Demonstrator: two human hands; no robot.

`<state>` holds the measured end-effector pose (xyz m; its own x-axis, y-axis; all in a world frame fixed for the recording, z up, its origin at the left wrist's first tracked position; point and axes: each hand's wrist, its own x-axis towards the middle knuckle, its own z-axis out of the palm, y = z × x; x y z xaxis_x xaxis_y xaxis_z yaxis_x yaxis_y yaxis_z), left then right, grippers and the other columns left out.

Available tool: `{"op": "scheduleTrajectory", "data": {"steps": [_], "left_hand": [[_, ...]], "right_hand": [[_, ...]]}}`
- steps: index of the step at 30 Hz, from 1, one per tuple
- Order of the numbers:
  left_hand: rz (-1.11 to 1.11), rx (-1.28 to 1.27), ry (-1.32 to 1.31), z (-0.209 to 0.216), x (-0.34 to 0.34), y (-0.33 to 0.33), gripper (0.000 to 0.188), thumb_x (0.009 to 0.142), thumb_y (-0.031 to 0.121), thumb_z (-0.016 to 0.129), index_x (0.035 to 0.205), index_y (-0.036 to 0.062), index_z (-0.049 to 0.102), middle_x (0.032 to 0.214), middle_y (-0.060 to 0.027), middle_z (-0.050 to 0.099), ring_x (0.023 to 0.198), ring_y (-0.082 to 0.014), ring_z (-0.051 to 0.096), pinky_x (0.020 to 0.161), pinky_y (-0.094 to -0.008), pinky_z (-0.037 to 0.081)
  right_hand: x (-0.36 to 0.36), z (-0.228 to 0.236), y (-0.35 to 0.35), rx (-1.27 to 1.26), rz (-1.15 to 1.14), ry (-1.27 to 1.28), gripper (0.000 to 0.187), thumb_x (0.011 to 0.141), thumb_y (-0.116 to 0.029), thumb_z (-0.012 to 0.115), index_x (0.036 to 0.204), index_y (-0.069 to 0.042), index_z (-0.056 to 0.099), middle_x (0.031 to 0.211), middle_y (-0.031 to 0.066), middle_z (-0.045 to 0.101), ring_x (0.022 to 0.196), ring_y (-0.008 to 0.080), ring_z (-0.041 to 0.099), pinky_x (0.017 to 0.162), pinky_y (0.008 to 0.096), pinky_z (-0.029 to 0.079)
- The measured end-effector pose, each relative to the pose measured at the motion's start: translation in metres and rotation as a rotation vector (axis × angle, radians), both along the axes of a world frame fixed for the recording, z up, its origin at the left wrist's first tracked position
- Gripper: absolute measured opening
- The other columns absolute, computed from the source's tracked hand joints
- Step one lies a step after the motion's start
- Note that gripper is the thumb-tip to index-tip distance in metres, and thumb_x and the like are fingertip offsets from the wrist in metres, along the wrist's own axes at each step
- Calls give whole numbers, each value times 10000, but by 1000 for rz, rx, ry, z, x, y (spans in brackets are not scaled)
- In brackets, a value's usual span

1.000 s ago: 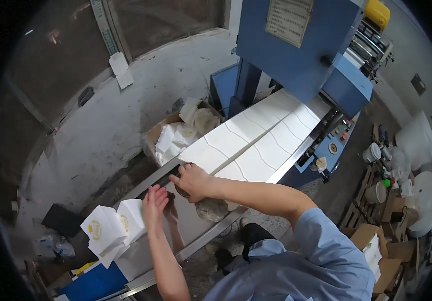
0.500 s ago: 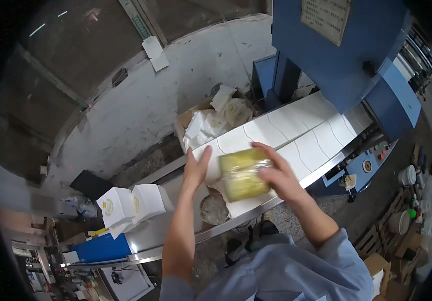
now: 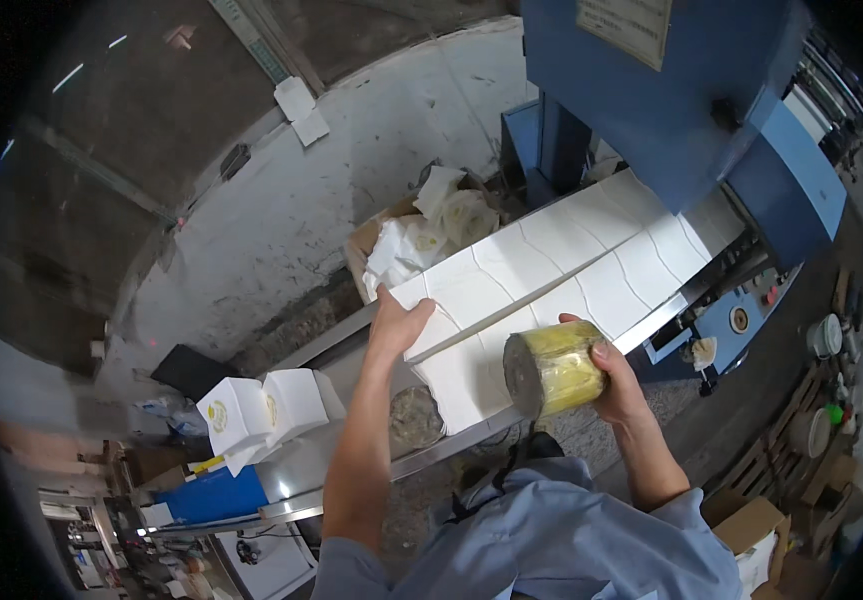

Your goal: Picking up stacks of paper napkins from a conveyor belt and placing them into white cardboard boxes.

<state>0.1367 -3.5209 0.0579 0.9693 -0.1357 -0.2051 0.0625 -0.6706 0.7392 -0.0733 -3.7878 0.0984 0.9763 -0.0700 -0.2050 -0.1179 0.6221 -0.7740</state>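
My right hand [image 3: 619,385] is wrapped round a yellow-covered cylinder [image 3: 566,370] with a rough grey end, tilted on its side in front of the near row. My left hand [image 3: 396,325] rests against the left end of the far row of white folded paper napkins [image 3: 491,275], thumb and fingers spread apart. Alongside runs a near row of the same napkins [image 3: 541,330]. A grey round weight [image 3: 416,418] sits at the left end of the near row. Both rows lie on a metal-edged conveyor table [image 3: 451,445].
A blue machine [image 3: 631,110] stands over the far right end of the rows. Behind the table is a cardboard box with crumpled white paper [image 3: 401,250]. White stacks [image 3: 251,410] with yellow marks stand at the left. A pallet and buckets [image 3: 823,338] are at the right.
The yellow cylinder has moved right and nearer, off the end of the near row, and has turned to show its grey end. My left hand has come against the far row's end.
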Motion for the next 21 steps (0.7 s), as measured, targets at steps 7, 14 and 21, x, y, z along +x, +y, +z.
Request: {"op": "scheduleTrajectory", "data": {"steps": [7,14,21], "left_hand": [[147,-155,30,0,-11,53,889,708,235,680,1419,-103,267,1222,-252,572,1114,-316,586,974,-346,442],[312,-1080,5,8,-67,204,755,723,-7,539,1450,32,339,1289,-136,515,1102,-209,568,925,-308,465],[275,-1056,-269,58,-115,255,799,707,-7,531,1471,30,298,1316,-149,488,1163,-220,537,998,-321,417]], "right_hand": [[18,19,54,-146,146,-9,876,779,-453,675,1410,58,346,1234,151,538,1146,227,540,979,310,425],[70,41,135,-477,283,-179,699,849,-222,681,1417,26,358,1275,168,524,1171,223,511,998,316,398],[146,26,224,-1346,391,-492,884,716,-397,777,1373,48,388,1248,282,499,1116,360,562,947,401,470]]}}
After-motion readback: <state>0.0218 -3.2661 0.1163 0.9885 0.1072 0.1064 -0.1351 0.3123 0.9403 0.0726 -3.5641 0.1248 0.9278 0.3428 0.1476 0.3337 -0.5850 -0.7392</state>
